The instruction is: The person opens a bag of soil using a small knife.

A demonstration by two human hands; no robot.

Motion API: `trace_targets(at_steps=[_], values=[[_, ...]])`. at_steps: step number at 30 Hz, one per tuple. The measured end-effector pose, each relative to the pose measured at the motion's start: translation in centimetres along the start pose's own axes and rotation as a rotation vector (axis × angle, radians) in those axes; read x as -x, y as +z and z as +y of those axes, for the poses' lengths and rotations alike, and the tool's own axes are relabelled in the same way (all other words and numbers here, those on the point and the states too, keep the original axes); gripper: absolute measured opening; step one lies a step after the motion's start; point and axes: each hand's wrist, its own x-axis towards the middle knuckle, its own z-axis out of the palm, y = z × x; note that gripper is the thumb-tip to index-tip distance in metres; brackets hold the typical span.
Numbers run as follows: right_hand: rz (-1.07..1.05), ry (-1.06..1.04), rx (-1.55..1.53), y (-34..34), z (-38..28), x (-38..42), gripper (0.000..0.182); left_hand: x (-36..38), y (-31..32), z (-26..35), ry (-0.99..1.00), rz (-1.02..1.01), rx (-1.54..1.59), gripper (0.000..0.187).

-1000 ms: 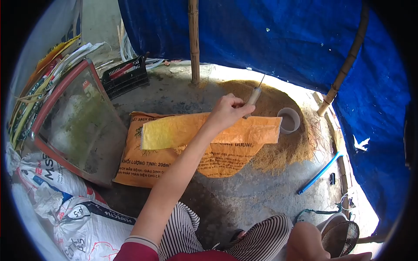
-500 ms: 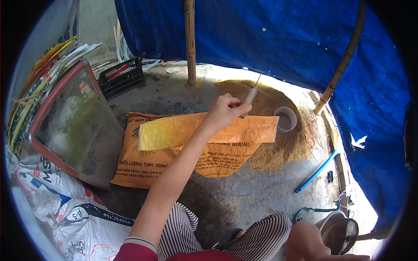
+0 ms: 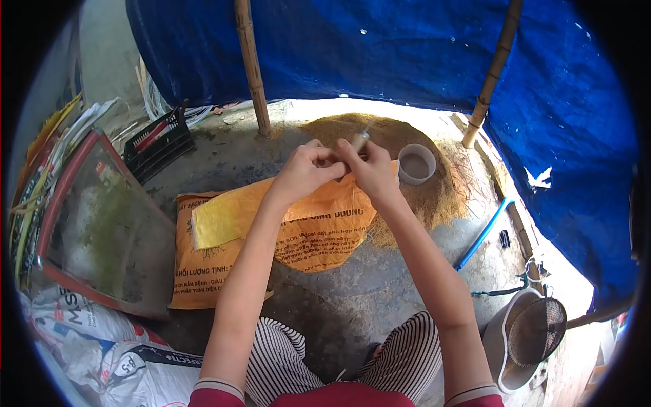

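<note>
My right grip (image 3: 369, 171) pinches tool (image 3: 359, 141) over orange sack (image 3: 325, 237), tip aimed far, likely for safety; left grip (image 3: 308, 171) alongside, hold unclear.

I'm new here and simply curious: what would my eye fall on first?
The big blue tarp hanging across the back stands out first. Bright orange sacking lies on the floor below, with a brown grainy heap behind it and to the right. Over the sacking, the left hand and right hand meet at a pale-handled tool.
</note>
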Motion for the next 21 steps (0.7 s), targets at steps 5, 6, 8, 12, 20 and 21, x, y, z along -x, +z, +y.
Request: trace_targets(at_steps=[5, 6, 8, 12, 20, 21], values=[[0.233, -0.164, -0.243, -1.9, -1.5, 1.0, 0.023, 0.0, -0.5, -0.3, -0.081, 0.005, 0.156, 0.026], [0.299, -0.196, -0.264, -3.2, -1.5, 1.3, 0.021, 0.1, -0.8, 0.0, -0.077, -0.006, 0.155, 0.026], [0.206, -0.19, -0.003, -6.0, 0.5, 1.3, 0.017, 0.4, -1.0, 0.3, -0.091, 0.068, -0.253, 0.024], [0.105, -0.571, 0.501, -7.6, 4.3, 0.1, 0.016, 0.0, -0.7, 0.0, -0.09, 0.05, -0.279, 0.02], [-0.165, -0.12, 0.377, -7.8, 5.0, 0.1, 0.018, 0.1, -1.2, 0.3, -0.183, 0.023, -0.297, 0.02], [-0.162, -0.121, 0.373, -7.7, 5.3, 0.1, 0.018, 0.1, -1.2, 0.2, -0.181, 0.022, -0.302, 0.02]])
